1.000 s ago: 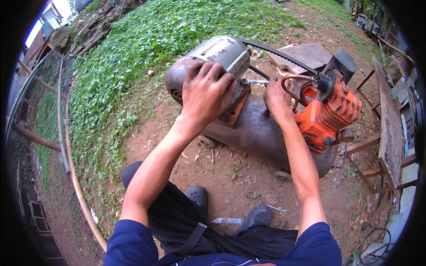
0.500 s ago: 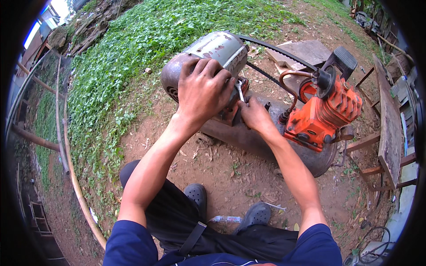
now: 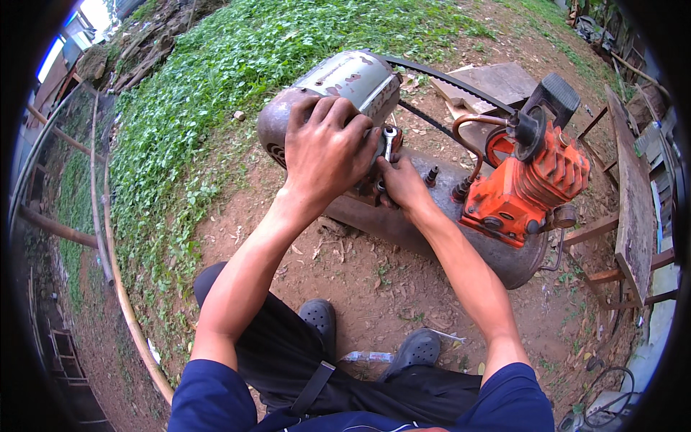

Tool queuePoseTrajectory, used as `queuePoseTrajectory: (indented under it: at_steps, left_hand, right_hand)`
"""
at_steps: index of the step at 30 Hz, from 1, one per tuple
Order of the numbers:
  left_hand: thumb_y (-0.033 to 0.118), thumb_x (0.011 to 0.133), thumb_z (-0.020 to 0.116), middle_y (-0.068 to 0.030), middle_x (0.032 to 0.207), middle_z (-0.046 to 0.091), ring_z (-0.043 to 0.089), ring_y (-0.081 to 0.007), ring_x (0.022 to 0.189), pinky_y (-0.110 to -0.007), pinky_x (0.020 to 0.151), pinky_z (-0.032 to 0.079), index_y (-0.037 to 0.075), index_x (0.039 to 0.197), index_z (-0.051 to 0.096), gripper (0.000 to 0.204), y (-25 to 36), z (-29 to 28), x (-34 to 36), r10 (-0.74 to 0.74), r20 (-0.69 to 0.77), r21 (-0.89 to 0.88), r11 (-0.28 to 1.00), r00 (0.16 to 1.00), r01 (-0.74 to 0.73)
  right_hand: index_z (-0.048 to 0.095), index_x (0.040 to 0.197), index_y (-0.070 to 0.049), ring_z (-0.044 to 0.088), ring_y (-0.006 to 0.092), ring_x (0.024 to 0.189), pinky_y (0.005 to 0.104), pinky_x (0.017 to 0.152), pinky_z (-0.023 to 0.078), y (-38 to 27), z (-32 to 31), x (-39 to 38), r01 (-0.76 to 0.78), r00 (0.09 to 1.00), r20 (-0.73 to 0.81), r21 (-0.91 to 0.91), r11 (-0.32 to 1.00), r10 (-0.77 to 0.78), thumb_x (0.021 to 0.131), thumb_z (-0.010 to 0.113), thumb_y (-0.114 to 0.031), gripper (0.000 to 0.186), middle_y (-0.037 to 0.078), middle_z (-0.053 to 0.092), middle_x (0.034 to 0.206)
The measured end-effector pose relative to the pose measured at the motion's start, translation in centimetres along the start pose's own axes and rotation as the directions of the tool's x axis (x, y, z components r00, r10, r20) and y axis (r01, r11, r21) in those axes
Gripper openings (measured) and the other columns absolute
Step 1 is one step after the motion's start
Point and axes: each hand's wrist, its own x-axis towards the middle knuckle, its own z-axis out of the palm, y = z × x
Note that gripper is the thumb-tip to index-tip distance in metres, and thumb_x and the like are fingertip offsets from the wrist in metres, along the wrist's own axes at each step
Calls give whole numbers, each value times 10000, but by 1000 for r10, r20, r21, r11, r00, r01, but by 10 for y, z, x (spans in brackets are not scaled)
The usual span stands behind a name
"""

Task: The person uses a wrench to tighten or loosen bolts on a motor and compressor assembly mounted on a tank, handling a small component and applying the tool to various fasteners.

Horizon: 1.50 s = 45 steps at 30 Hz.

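- Working the silvery metal spanner (image 3: 389, 146) at the foot of the motor seemed to be the step in hand; its forked head stood up beside the motor, though whether it was seated could not be told
- The right hand (image 3: 404, 182) was closed around the spanner's lower end, its fingers partly hidden
- The left hand (image 3: 327, 147) lay with bent fingers over the near end of the scuffed grey-green cylindrical motor (image 3: 353, 75), apparently bracing it; whether it grasped anything under the palm did not show
- The next move seemed to call for a squarely seated spanner head and a short swing of the right wrist, clear of the left thumb
- Beneath both hands lay the dark brown rounded steel tank (image 3: 381, 220), bearing the finned orange metal pump (image 3: 504, 205) on its right, with a black rubber belt (image 3: 446, 75) running between motor and pump
- Farther out, a clear plastic bottle (image 3: 367, 356) lay on brown soil (image 3: 356, 279) between the dark grey perforated shoes (image 3: 419, 349)
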Motion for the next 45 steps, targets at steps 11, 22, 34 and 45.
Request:
queuePoseTrajectory:
  at_steps: [11,22,34,45]
  left_hand:
    - [249,803,727,-22,835,626,613,-223,899,-404,904,374,134,803,701,118,2,1,0,-8,-23,-18,1000,1000,7]
    - [251,809,724,-24,838,624,612,-221,893,-397,907,372,129,813,703,124,2,-1,-1,-15,-14,-29,999,1000,15]
    - [253,804,728,-21,848,625,612,-215,899,-396,914,373,130,806,696,127,1,-2,-1,5,-1,-26,1000,1000,-5]
    - [310,818,690,-49,814,589,598,-229,883,-414,900,381,120,767,667,198,-4,3,-5,30,-50,-20,999,998,-31]
  right_hand:
    - [503,982,-24,431,102,353,265,307,275,-16,22,4,4,1000,28,142,990,-8,1020,483,-231,211,67,570,621]
    - [680,989,22,662,434,941,513,854,510,-31,-51,4,21,923,-170,-872,489,-344,893,605,-284,329,279,679,953]
    - [632,971,20,550,355,1031,543,891,436,-34,-54,4,-88,706,-151,-988,127,-692,835,548,-63,180,212,634,1029]
    - [472,1016,77,661,241,507,365,437,514,-31,-15,-25,-18,999,-52,-488,873,-8,986,492,-184,264,180,661,682]
